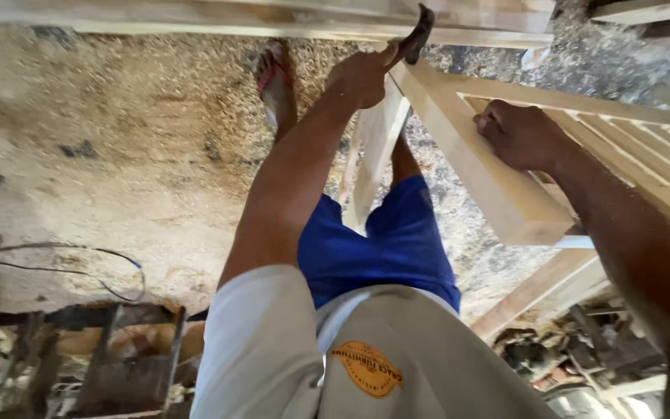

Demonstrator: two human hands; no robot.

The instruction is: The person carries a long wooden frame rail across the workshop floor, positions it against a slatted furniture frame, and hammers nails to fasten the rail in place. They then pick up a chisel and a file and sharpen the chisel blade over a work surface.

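Observation:
My left hand (362,76) is closed around the handle of a dark-headed hammer (419,32), held up by the top corner of a pale wooden slatted frame (498,182). Over on the frame's inner edge, my right hand (517,133) grips the side rail beside the slats. The frame tilts across my right side. A pale plank (378,147) stands between my legs, just under the left hand.
My foot in a red sandal (274,77) stands on a sawdust-covered floor (118,155). A long timber (234,19) lies across the top. Thin cables (56,260) trail at left. Dark scrap pieces (110,357) and offcuts (583,349) lie near my body.

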